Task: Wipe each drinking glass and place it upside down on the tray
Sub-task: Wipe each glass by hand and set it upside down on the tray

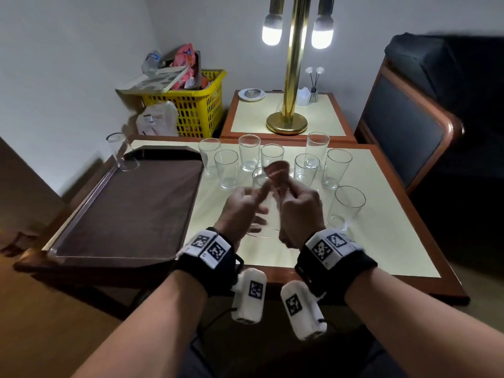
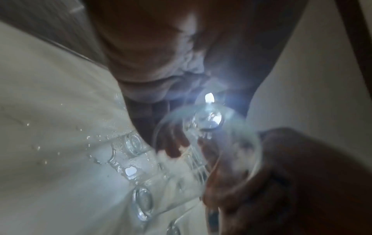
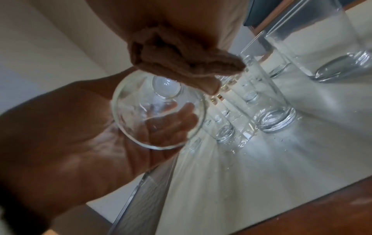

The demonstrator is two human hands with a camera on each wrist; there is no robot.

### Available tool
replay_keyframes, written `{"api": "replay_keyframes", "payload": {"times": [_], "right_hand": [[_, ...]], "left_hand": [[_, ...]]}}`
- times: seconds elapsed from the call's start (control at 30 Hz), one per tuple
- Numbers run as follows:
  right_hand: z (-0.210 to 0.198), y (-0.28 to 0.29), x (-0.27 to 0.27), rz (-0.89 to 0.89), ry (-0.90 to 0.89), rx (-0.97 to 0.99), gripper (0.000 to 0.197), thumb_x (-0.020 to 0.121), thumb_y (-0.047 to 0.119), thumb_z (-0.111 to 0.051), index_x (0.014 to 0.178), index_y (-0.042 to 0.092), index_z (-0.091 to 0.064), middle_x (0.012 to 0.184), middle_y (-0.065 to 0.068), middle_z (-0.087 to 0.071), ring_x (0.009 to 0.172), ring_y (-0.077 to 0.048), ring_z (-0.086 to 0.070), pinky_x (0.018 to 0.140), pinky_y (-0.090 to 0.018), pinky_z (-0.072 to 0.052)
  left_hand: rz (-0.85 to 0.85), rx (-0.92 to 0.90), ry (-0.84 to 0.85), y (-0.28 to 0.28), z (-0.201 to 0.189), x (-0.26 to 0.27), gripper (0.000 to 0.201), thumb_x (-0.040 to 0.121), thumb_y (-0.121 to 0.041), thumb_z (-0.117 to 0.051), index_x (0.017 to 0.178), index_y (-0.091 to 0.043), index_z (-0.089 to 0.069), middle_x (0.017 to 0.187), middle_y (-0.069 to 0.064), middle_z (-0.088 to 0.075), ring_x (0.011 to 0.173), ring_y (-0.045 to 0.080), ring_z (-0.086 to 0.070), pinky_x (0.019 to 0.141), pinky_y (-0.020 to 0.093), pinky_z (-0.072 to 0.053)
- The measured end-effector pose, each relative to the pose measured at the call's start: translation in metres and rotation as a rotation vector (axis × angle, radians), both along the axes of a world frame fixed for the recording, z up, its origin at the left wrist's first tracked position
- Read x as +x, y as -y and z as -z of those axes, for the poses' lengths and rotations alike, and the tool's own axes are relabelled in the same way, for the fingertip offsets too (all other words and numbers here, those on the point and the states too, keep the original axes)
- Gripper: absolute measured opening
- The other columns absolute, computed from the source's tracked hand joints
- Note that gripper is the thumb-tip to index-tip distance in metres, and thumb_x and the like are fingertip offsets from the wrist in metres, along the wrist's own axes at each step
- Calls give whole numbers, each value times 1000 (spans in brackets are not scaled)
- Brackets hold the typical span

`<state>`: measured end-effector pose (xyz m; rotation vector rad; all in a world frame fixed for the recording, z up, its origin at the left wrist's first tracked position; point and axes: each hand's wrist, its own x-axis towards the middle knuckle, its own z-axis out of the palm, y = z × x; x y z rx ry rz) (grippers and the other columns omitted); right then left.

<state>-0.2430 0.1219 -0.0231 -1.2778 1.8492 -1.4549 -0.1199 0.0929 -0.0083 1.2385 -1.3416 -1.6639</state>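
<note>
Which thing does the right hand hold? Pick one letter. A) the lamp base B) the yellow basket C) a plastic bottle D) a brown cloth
D: in the right wrist view the right hand grips a bunched brown cloth just above the rim of the glass that the left hand holds.

Bare forearms, black wrist straps point(image 1: 215, 264), white tagged camera pods point(image 1: 249, 294), perhaps cabled
</note>
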Motion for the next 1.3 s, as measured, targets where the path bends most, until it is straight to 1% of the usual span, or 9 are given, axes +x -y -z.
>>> {"api": "replay_keyframes", "payload": {"times": [0.17, 0.3, 0.4, 0.6, 0.77, 0.93, 1.1, 1.2, 1.3], "right_hand": [[-3, -1, 6, -99, -64, 36, 22, 101, 24, -57, 111, 29, -75, 59, 9, -59, 50, -11, -50, 54, -26, -39], [2, 7, 4, -42, 43, 54, 20, 99, 29, -53, 96, 31, -73, 49, 7, -57, 52, -28, -56, 53, -36, -42], [6, -4, 20, -178, -16, 45, 20, 101, 28, -56, 108, 31, -75, 55, 7, -63, 49, -22, -56, 50, -31, -41], [20, 10, 3, 33, 51, 21, 18, 94, 33, -56, 94, 30, -74, 51, 9, -57, 53, -25, -52, 55, -36, -42], [23, -2, 24, -138, 67, 47, 22, 95, 30, -54, 105, 37, -73, 58, 3, -65, 47, -31, -55, 45, -34, -42], [15, 10, 12, 38, 136, 46, 26, 84, 39, -54, 96, 31, -76, 55, 5, -60, 54, -27, -54, 54, -44, -46], [17, -2, 28, -120, 90, 52, 21, 94, 39, -56, 103, 37, -74, 67, -10, -69, 47, -29, -52, 46, -37, -41], [16, 5, 13, 56, 131, 50, 25, 85, 45, -52, 90, 33, -73, 53, 2, -60, 52, -29, -52, 53, -45, -44], [15, -2, 23, -35, 160, 10, 20, 91, 32, -55, 92, 30, -75, 67, -12, -68, 50, -25, -49, 48, -39, -40]], "left_hand": [[-69, 243, -135, 2, 6, 5, 58, 100, -65, -37, 123, -15, -54, 112, 20, -67, 97, 35, -69, 88, 48, -57], [-71, 60, -87, -3, 3, 7, 56, 86, -63, -57, 115, -16, -61, 110, 16, -69, 83, 26, -67, 71, 37, -52], [-263, 159, -117, 2, 4, 9, 76, 92, -76, -35, 119, -10, -59, 111, 20, -66, 92, 31, -65, 87, 44, -54], [14, 82, -10, -3, 5, 10, 36, 97, -47, -61, 104, -12, -59, 106, 16, -68, 79, 26, -64, 67, 32, -48], [-171, 224, -111, 9, 11, 12, 63, 101, -67, -33, 119, -10, -55, 114, 20, -65, 90, 30, -62, 81, 42, -50], [-30, 66, -32, 2, 17, 15, 47, 91, -55, -67, 111, -14, -61, 108, 12, -67, 83, 24, -62, 72, 34, -47], [-195, 243, -120, 10, 17, 14, 62, 100, -68, -34, 122, -14, -56, 112, 13, -66, 93, 28, -63, 89, 44, -51], [20, 130, -66, 3, 20, 12, 40, 97, -48, -61, 115, -13, -58, 116, 17, -67, 88, 27, -66, 77, 38, -50], [-223, 127, -189, 1, 24, 9, 64, 78, -68, -64, 112, -14, -66, 98, 6, -71, 73, 20, -63, 66, 31, -47]]}}
